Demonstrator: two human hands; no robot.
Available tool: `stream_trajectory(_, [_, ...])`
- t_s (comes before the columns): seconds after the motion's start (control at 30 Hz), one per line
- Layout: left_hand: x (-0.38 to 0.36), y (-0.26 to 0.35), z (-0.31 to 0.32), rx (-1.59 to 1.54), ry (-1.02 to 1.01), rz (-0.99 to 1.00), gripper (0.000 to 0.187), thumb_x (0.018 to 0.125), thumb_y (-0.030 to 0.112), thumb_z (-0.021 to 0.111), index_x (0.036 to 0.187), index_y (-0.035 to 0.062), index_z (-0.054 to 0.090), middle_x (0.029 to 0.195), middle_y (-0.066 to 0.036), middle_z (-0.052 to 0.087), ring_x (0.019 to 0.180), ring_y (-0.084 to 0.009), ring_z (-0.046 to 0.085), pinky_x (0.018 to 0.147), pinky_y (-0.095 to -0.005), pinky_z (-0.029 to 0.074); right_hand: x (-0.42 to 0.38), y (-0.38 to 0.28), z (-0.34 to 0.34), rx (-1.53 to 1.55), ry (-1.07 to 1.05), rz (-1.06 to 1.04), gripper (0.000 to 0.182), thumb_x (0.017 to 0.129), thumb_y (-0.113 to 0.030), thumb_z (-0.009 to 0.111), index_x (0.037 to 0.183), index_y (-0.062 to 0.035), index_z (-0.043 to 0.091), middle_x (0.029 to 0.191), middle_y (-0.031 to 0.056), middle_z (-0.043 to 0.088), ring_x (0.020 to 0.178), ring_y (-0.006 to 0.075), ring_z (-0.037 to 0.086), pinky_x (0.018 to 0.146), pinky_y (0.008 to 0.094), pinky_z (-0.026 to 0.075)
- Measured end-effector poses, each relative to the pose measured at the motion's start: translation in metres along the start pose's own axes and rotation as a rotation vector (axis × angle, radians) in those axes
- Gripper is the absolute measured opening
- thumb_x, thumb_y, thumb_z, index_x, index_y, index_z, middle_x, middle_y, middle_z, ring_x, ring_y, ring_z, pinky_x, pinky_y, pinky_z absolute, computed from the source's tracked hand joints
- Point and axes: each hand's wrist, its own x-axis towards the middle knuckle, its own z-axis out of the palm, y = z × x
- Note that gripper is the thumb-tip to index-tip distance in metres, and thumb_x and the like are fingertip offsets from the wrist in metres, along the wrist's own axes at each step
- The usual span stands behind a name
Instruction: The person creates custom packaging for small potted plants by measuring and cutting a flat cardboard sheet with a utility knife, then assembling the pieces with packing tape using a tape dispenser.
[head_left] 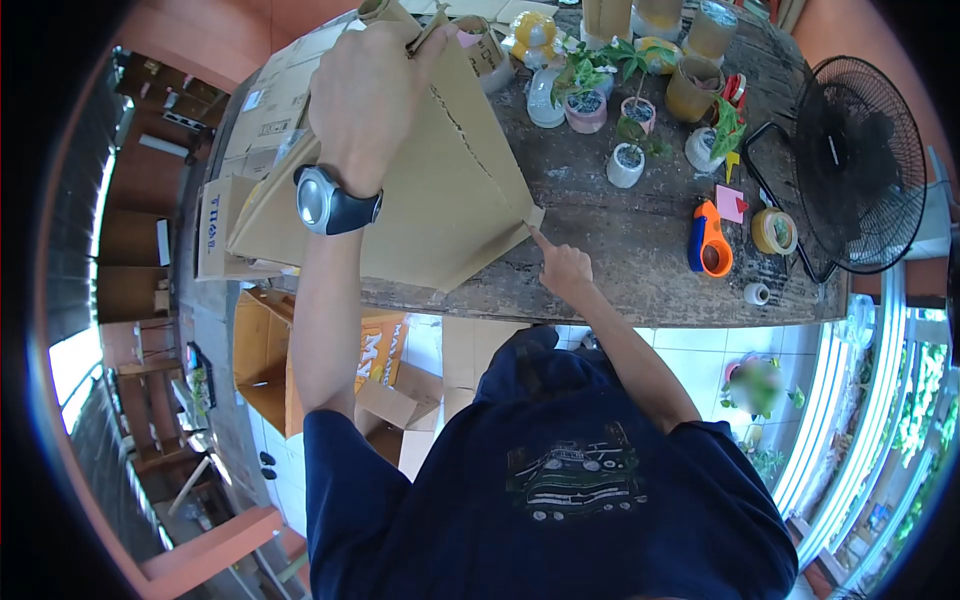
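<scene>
A large brown cardboard sheet [440, 190] leans at a tilt over the table's front edge, with a ragged, torn-looking line along its right part. At its upper edge my left hand [365, 95], with a watch [325, 200] on the wrist, is closed over the cardboard; some fingertips are hidden behind it. My right hand [567, 270] has its index finger stretched out, the tip touching the sheet's lower right corner. The other right-hand fingers look curled, and the thumb is hard to see.
Small potted plants [585, 105] and jars stand at the back of the wooden table [620, 290]. On the right are an orange-and-blue tape dispenser [711, 245], a tape roll [774, 232] and a black fan [860, 165]. Flattened cardboard [270, 115] lies left; an open box [265, 350] stands below.
</scene>
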Motion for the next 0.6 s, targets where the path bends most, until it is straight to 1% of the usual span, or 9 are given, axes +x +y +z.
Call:
stream_trajectory(0.13, [-0.002,0.005,-0.006,0.054,-0.015,0.003,0.044,0.09,0.049,0.068,0.094,0.0054,0.076,0.067,-0.02,0.064,0.06,-0.036,0.062,0.056,-0.0415,0.048,0.002,0.01,0.002,0.044,0.028,-0.045,0.082,0.083,-0.012,0.064,0.155,-0.033,0.029,0.092,0.0211,0.072,0.088,0.0409,0.07,0.078,0.0528,0.057])
stream_trajectory(0.2, [0.0,-0.003,-0.016,0.028,0.075,0.006,0.044,0.09,0.049,0.068,0.091,0.0055,0.076,0.071,-0.02,0.066,0.067,-0.0385,0.065,0.061,-0.0449,0.05,-0.008,0.027,0.003,0.09,0.052,-0.075,0.078,0.086,-0.012,0.062,0.155,-0.033,0.031,0.094,0.0212,0.072,0.088,0.042,0.07,0.078,0.0541,0.056])
stream_trajectory(0.23, [0.0,-0.012,-0.024,0.015,0.118,0.003,0.044,0.09,0.049,0.067,0.09,0.0055,0.077,0.073,-0.02,0.067,0.07,-0.0397,0.066,0.063,-0.0467,0.051,-0.013,0.043,0.013,0.151,0.216,-0.19,0.078,0.087,-0.013,0.064,0.156,-0.0306,0.03,0.087,0.0197,0.07,0.081,0.0389,0.069,0.073,0.0512,0.056])
stream_trajectory(0.3, [0.001,-0.039,-0.046,-0.025,0.111,-0.059,0.043,0.09,0.048,0.068,0.097,0.0068,0.077,0.073,-0.018,0.066,0.067,-0.035,0.066,0.064,-0.0399,0.051,-0.028,0.075,0.045,0.272,0.536,-0.422,0.079,0.089,-0.014,0.066,0.157,-0.0258,0.029,0.074,0.0168,0.066,0.066,0.0326,0.068,0.063,0.0453,0.055])
stream_trajectory(0.4, [-0.006,-0.065,-0.096,-0.11,0.105,-0.182,0.04,0.092,0.041,0.07,0.107,0.0047,0.075,0.077,-0.015,0.07,0.069,-0.0161,0.065,0.068,-0.0286,0.05,-0.07,0.079,0.045,0.78,0.591,-0.047,0.051,0.089,-0.008,0.07,0.138,-0.0075,0.052,0.083,0.0098,0.069,0.066,0.0231,0.065,0.065,0.0377,0.053])
stream_trajectory(0.47, [-0.018,-0.081,-0.126,-0.145,0.161,-0.214,0.038,0.093,0.036,0.071,0.112,0.0026,0.074,0.083,-0.012,0.074,0.074,-0.0088,0.062,0.073,-0.0249,0.049,-0.072,0.089,0.046,1.159,0.499,0.111,0.032,0.085,-0.008,0.075,0.112,-0.005,0.058,0.086,0.0082,0.067,0.068,0.0176,0.06,0.065,0.0333,0.051])
stream_trajectory(0.5, [-0.025,-0.092,-0.138,-0.148,0.165,-0.228,0.038,0.094,0.034,0.071,0.114,0.0014,0.074,0.088,-0.012,0.075,0.077,-0.0074,0.062,0.075,-0.024,0.049,-0.07,0.085,0.04,1.247,0.502,0.073,0.029,0.083,-0.009,0.078,0.1,-0.0064,0.055,0.086,0.0076,0.066,0.069,0.0161,0.06,0.065,0.0314,0.05])
stream_trajectory(0.57, [-0.043,-0.111,-0.156,-0.235,0.152,-0.334,0.035,0.095,0.031,0.071,0.107,-0.0007,0.075,0.081,-0.007,0.072,0.073,-0.0061,0.057,0.071,-0.0227,0.046,-0.068,0.074,0.022,1.423,0.501,-0.005,0.034,0.079,-0.012,0.082,0.076,-0.0093,0.048,0.085,0.0064,0.066,0.071,0.0131,0.06,0.065,0.0278,0.048])
stream_trajectory(0.6, [-0.051,-0.116,-0.163,-0.28,0.142,-0.384,0.034,0.095,0.03,0.071,0.104,-0.0017,0.076,0.078,-0.004,0.071,0.071,-0.0054,0.055,0.068,-0.0221,0.044,-0.067,0.059,-0.002,1.402,0.485,-0.152,0.037,0.077,-0.013,0.084,0.075,-0.009,0.047,0.08,0.0026,0.064,0.067,0.0103,0.055,0.063,0.0258,0.045])
